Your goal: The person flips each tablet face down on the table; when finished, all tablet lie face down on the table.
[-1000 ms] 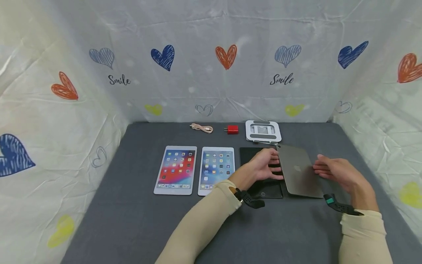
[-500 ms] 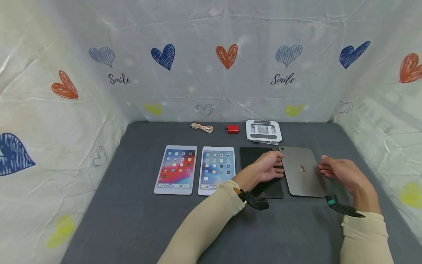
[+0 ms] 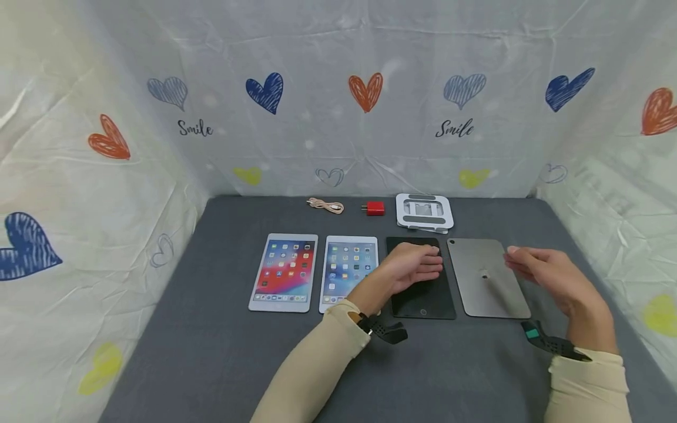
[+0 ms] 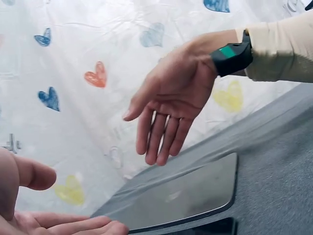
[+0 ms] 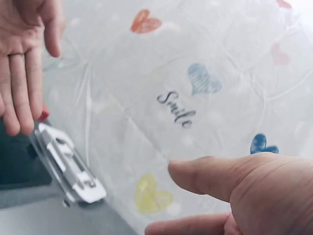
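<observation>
Two white tablets, a black tablet and a grey tablet, its back up, lie in a row across the middle of a dark table. Fingers straight, a person's left hand hangs over the black tablet; the right hand, fingers extended, hovers at the grey tablet's right side, toward the table's right edge. Along the far edge sit a bundled cable, a red plug and a white stand.
</observation>
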